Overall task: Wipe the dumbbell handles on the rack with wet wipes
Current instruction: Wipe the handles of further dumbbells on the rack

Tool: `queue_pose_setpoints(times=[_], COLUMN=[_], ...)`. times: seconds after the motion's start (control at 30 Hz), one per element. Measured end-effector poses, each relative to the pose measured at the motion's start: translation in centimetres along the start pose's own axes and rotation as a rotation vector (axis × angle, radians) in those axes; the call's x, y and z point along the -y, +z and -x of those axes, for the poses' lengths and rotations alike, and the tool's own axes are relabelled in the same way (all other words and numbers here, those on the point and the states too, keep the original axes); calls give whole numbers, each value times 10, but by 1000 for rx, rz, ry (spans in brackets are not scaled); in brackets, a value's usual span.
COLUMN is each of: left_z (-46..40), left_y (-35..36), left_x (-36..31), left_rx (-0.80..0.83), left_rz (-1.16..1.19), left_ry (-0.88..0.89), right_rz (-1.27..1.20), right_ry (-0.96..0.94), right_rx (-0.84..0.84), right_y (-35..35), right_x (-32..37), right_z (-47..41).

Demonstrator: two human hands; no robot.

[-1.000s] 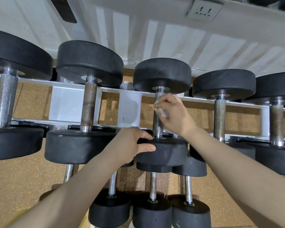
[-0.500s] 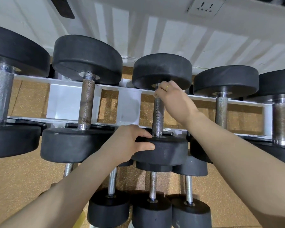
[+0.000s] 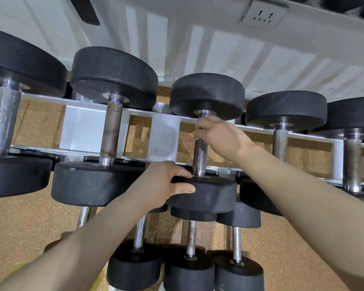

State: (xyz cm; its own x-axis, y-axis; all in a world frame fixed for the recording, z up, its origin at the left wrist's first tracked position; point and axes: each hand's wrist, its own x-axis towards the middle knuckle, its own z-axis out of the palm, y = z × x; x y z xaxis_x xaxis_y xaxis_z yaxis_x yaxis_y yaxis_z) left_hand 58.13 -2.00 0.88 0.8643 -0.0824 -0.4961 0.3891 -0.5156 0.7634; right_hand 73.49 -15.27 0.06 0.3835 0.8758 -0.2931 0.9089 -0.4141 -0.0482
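White rack (image 3: 80,131) background; right hand (image 3: 216,135) curled round dumbbell handle (image 3: 200,156), left hand (image 3: 166,185) gripping lower weight (image 3: 210,194).

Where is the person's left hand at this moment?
In the head view, the left hand grips the near black weight of the middle dumbbell, just below the handle that the right hand holds.

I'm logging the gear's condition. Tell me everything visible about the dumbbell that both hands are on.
The dumbbell has two round matte black heads, rubber by the look, joined by a knurled silvery metal handle. It lies across the white rack. The left hand grips its near head; the right hand grips the handle's far end.
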Motion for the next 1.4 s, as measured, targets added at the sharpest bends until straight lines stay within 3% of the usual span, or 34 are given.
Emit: queue_pose_setpoints(times=[0.13,0.23,0.3,0.37,0.4,0.47,0.57,0.7,0.83,0.9,0.97,1.0,1.07,1.2,1.4], left_z=[0,0,-2,-3,-4,-5,-8,-7,-5,-6,-5,-5,-7,-9,-7], left_y=[1,1,-1,-4,-6,-10,-11,-6,-6,-7,-9,-10,-11,-11,-7], left_x=[3,2,0,1,1,3,6,9,9,9,8,7,7,9,11], left_rx=[-10,15,40,76,96,127,138,97,88,88,101,109,125,119,107], left_rz=[13,2,-21,-36,-33,-9,4,27,51,49,50,49,42,29,37], left_ry=[1,-8,-10,-11,-13,-14,-5,11,37,37,14,5,2,8,33], right_rz=[36,-119,-198,-111,-44,72,231,199,54,14,170,256,369,315,59], right_ry=[-107,-295,-308,-354,-390,-343,-127,-29,-157,-121,-175,-195,-111,53,-83], right_rx=[-123,25,163,156,76,-55,-15,211,429,466,363,211,111,223,222], right_y=[12,22,18,10,8,1,-14,-6,3,-1,-9,-10,-18,-13,1], right_x=[8,20,20,19,17,12,9,26,47,42,38,34,31,34,47], right_z=[-2,16,20,12,5,-12,-27,-26,-7,-9,-15,-20,-26,-33,-3])
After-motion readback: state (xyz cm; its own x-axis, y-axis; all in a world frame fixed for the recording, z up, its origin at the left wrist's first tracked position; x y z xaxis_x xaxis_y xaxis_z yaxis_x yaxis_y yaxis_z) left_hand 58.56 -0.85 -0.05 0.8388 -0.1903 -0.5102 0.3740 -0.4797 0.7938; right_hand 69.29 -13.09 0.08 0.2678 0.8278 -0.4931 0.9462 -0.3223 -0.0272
